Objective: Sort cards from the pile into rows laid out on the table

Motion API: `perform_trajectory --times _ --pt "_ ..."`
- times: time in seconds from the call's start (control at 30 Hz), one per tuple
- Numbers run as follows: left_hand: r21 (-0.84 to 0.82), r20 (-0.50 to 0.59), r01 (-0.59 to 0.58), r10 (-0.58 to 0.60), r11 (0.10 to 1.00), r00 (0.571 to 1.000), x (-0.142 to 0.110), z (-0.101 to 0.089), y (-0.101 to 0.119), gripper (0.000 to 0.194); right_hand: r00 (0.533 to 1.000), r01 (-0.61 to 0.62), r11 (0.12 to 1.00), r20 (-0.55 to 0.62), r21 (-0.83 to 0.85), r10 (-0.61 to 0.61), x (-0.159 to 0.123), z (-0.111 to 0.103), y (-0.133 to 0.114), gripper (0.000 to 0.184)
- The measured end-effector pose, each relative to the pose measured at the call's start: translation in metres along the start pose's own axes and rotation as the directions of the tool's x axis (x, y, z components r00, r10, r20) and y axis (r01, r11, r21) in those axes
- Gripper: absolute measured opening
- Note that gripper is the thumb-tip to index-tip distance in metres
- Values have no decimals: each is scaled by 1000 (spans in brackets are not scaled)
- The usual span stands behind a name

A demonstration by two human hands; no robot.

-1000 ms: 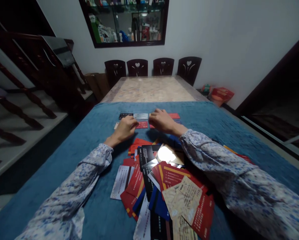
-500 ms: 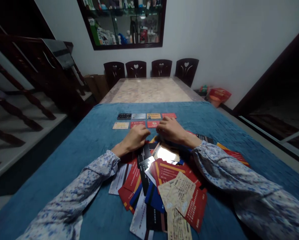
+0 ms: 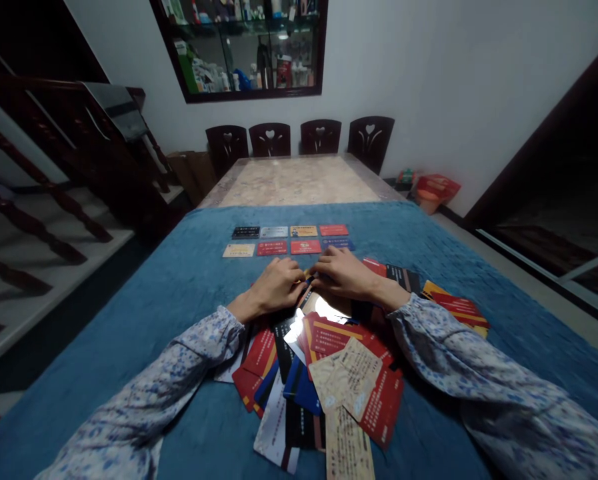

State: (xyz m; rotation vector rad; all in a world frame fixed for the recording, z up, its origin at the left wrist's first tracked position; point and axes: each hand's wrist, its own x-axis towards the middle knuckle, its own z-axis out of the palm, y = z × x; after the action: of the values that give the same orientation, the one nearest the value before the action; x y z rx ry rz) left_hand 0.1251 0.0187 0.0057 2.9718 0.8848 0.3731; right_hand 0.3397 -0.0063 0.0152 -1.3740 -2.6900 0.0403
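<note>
Several cards lie in a loose, overlapping pile on the blue cloth, among them a red card [image 3: 383, 410], a blue card [image 3: 303, 387] and a pale printed card [image 3: 349, 440]. Over the pile's far edge, my left hand [image 3: 277, 285] has its fingers curled inward. Facing it is my right hand [image 3: 346, 275], fingers bent and pressed together, fingertips close to the left ones. A bit of yellow shows between them, but what they grip is hidden. Beyond the hands, two neat rows of cards include a black card [image 3: 245, 233] and a dark blue card [image 3: 338, 244].
The blue cloth [image 3: 179, 300] covers the near part of a long stone-topped table [image 3: 293, 180]. Dark chairs [image 3: 321, 137] stand at its far end. Loose red-and-yellow cards [image 3: 459, 308] lie past my right forearm. A wooden railing [image 3: 43, 167] runs along the left.
My right hand has drawn back from the second row, uncovering the dark blue card at its right end. Both hands are now closer together over the pile.
</note>
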Motion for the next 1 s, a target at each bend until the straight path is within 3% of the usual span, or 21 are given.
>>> perform_trajectory --times 0.73,1.0 --pt "-27 8 -26 26 999 1000 -1 3 0 22 996 -85 987 8 138 84 1 9 -7 19" --pt "-68 -13 -5 5 998 1000 -1 4 2 20 971 -236 961 -9 144 240 1 2 -1 18"
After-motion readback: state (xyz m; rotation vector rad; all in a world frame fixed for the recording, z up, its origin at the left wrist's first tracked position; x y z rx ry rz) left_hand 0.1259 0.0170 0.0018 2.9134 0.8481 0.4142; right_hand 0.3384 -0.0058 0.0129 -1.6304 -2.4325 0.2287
